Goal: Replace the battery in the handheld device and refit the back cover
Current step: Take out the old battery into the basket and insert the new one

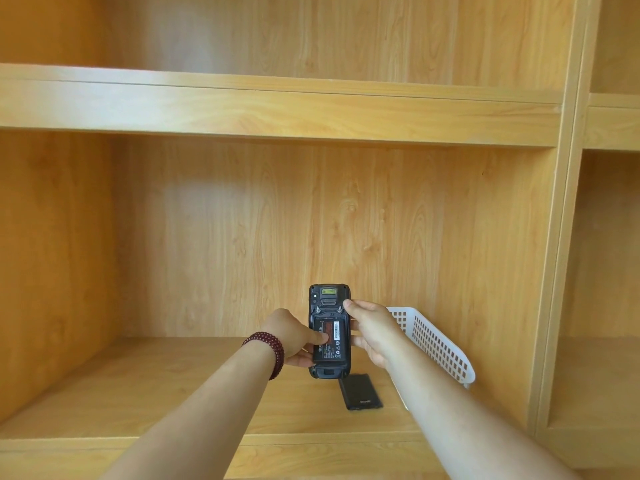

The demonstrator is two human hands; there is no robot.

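Above the lower shelf [166,386] of a wooden cabinet, a black device [329,331] is held upright in mid-air by both hands, its open back turned to the camera. Both bare forearms are stretched forward from the bottom edge. The left hand [290,337] is curled around the device's left edge, its thumb laid flat on the battery [330,341] seated in the open compartment; the other left fingers are hidden behind the body. A dark red bead bracelet [269,351], wound in several loops, is worn at the left wrist. The right hand [372,329] is wrapped around the right edge, the thumb tip pressed near the upper right corner and the fingers [362,342] curled in against the side.

The battery is a flat black rectangle with a red-and-white label and small printed marks. Two small metal screws are seen just above it, with a scan window near the top of the rugged, rounded plastic body.

A flat black back cover [360,392] lies on the shelf just below and right of the device, apart from it. A white plastic basket [436,344] with a perforated grid wall stands behind the right forearm; its contents cannot be seen. The cabinet surfaces are smooth, light wood-grain panels.
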